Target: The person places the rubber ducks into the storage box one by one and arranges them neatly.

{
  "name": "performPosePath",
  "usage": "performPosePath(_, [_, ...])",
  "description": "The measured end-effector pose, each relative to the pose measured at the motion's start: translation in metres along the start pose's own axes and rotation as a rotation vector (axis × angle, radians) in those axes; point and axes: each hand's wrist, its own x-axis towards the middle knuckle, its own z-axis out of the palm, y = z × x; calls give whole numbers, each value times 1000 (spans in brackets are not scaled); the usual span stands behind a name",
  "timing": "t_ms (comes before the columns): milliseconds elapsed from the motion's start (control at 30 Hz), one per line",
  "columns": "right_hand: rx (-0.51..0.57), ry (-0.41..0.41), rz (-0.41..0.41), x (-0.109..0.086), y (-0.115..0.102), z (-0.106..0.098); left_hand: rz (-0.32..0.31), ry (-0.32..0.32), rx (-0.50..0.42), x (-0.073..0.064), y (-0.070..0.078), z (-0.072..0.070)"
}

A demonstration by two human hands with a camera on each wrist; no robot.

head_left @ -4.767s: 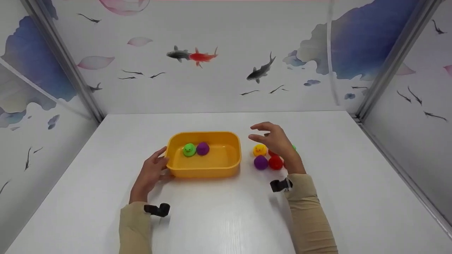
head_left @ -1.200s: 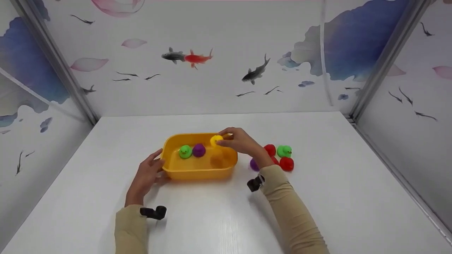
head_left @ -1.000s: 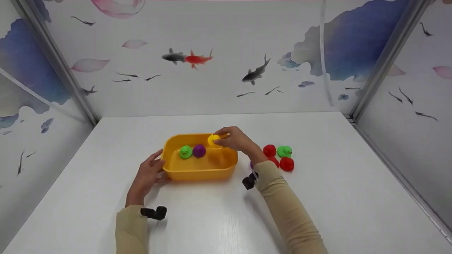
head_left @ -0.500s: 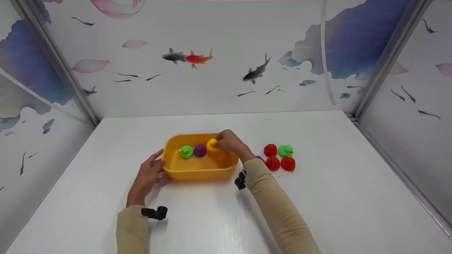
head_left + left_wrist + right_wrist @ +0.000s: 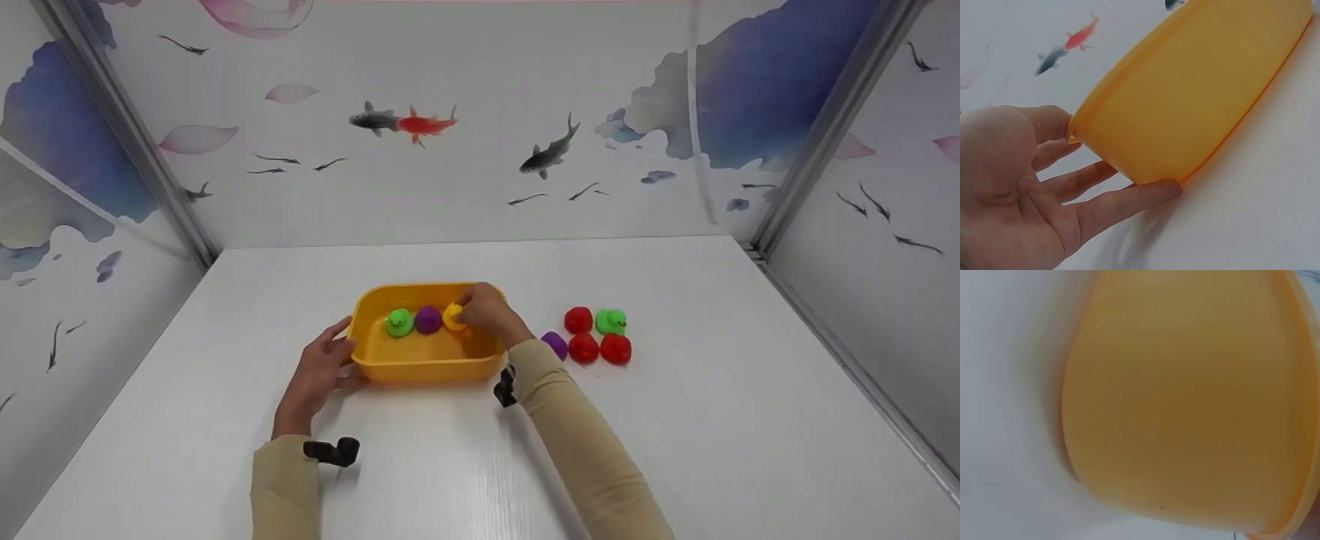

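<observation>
A yellow plastic basin point(image 5: 427, 370) stands on the white table. My left hand point(image 5: 316, 369) rests against its left end; in the left wrist view the extended fingers point(image 5: 1112, 209) touch the rim and lower outer wall. Reaching in over the right side, my right hand point(image 5: 489, 310) pinches a yellow toy duck point(image 5: 453, 318) low inside the basin. Left of that duck sit a purple toy point(image 5: 428, 320) and a green toy duck point(image 5: 400, 323), forming a row. The basin's outer wall point(image 5: 1185, 405) fills the right wrist view, which leaves the fingers and duck hidden there.
Right of the basin, more small toys lie grouped on the table: a green duck point(image 5: 611, 322), a purple one point(image 5: 555, 346) partly behind the right sleeve, and red ones point(image 5: 583, 348). Fish-patterned panels point(image 5: 480, 187) enclose the table's back and sides.
The right hand carried the yellow duck from the toy group leftward over the basin, then lowered it beside the purple toy. The left hand stayed at the basin's left end.
</observation>
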Motion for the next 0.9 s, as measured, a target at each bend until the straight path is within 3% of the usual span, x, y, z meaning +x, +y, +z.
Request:
performPosePath(367, [14,-10,57,0,-1,1,3,-5,-11,0,-1,1])
performPosePath(467, [6,-31,50,-3,-3,-2,-1,-5,-9,-1,-1,1])
performPosePath(700, [-70,-54,-50,-14,-10,-20,-10,-5,-14,-2,0,-1])
performPosePath(900, [-45,-51,-62,-27,-10,-39,-2,-4,-29,0,-2,-1])
